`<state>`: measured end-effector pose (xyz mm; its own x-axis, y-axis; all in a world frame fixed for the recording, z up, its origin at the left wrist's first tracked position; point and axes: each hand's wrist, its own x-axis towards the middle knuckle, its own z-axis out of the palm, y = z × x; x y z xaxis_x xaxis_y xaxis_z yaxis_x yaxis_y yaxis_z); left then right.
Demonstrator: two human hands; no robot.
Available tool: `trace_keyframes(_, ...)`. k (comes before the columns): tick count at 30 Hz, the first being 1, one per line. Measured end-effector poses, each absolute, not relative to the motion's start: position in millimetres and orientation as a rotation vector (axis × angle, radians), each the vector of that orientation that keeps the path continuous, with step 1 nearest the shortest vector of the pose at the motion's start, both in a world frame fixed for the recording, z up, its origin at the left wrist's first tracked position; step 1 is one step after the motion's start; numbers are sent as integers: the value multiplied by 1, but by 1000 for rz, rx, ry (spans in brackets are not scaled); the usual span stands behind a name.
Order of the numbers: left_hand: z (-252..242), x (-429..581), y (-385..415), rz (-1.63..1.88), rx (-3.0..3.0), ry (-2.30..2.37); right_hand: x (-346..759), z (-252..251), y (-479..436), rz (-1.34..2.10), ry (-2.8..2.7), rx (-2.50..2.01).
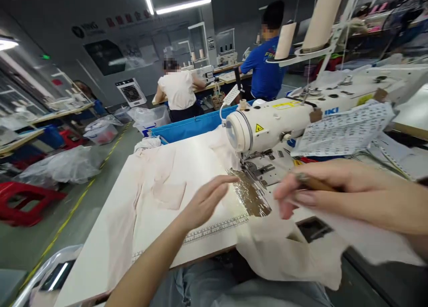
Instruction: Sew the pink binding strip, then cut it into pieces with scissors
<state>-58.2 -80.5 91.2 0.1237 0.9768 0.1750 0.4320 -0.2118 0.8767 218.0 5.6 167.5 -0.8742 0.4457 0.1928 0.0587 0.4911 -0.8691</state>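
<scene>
My left hand (209,198) reaches over the white table with its fingers stretched out, holding nothing. Its fingertips are at the shiny, tape-covered brown patch (250,194) in front of the sewing machine (267,124); whether they touch it I cannot tell. Closer to the camera, my right hand (334,189) is closed around a slim tool with a brown wooden handle (317,183) and a metal collar. Motion blurs its tip, so its exact kind is unclear. Below that hand, pale pink cloth (294,249) hangs over the table's front edge.
More pale pink cloth pieces (169,193) lie on the table's left part. A printed ruler tape (217,227) runs along the front. A patterned sheet (344,128) hangs on the machine, below thread cones (286,39). Two people sit or stand at machines beyond the blue trough (194,125).
</scene>
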Motion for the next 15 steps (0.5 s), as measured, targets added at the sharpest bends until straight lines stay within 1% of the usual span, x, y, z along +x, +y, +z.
trace_keyframes(3, 104, 2, -62, 872, 1542, 797, 204, 166, -1, 1624, -2333, -383)
trace_keyframes(5, 100, 20, -52, 795, 1413, 619, 210, 161, -3, 1698, -2286, -460)
trace_keyframes(8, 88, 15, -47, 739, 1293, 631, 233, 152, -5, 1701, -2235, -596)
trace_keyframes(12, 78, -10, -53, 506, 1265, 759, 258, 138, -6, 1751, -2177, -708)
trace_keyframes(15, 72, -27, -65, 404, 1233, 882, 266, 124, -7, 1717, -2169, -760)
